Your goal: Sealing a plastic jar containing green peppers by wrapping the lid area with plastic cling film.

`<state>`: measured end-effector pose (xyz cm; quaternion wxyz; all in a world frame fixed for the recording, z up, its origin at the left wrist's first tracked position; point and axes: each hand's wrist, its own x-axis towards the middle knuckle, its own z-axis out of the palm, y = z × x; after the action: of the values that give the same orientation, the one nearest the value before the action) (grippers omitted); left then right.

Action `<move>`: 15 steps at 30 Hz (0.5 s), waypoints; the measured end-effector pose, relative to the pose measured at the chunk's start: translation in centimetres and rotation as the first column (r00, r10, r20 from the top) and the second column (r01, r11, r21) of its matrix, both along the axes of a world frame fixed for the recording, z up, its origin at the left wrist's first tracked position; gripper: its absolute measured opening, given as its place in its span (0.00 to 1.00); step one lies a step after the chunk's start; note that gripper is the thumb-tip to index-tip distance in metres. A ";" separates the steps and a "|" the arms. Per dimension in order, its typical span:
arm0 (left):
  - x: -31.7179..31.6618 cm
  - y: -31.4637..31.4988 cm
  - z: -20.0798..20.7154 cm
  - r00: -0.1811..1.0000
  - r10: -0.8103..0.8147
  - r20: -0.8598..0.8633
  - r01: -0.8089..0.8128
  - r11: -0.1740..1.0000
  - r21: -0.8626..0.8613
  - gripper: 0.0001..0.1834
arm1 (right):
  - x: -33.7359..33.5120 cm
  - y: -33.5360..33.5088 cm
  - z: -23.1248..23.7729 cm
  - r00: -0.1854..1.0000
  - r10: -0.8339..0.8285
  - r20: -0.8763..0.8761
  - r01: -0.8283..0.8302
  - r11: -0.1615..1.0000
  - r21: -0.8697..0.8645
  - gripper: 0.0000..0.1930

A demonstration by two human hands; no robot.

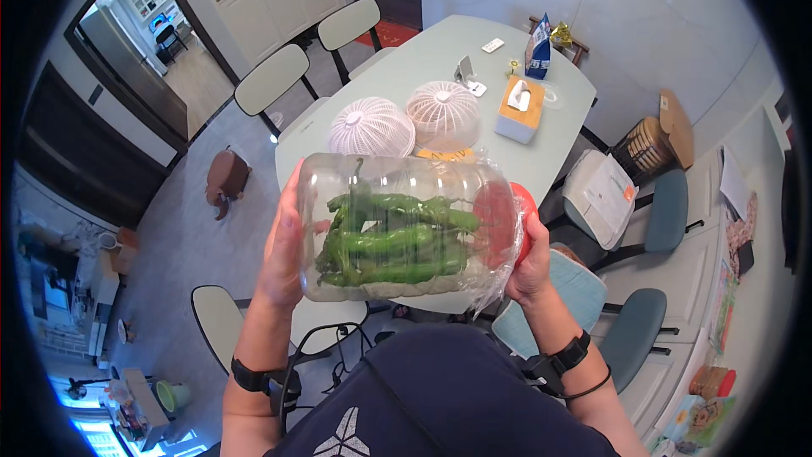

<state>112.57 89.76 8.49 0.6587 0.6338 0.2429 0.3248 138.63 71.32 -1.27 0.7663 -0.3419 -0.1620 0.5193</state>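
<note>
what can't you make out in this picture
All in the head view:
- Exact number of green peppers: they overlap inside the clear jar.
- Most fingers of the left hand: behind the clear jar's end.
- Most fingers of the right hand: behind the red lid.
- What, if anything, lies under the near mesh cover: the mesh obscures it.

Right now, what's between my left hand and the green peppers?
In the head view, the wall of the clear jar lies between your left hand and the peppers.
</note>
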 end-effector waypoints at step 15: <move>3.9 1.2 3.2 0.993 -0.046 -0.113 0.078 0.951 0.299 0.51 | -0.5 -0.2 0.2 0.946 -0.104 -0.306 0.111 0.994 0.005 0.31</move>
<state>116.47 90.94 11.70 0.5498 0.7508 0.2045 0.3037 138.08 71.09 -1.06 0.8131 -0.2572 -0.0287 0.5215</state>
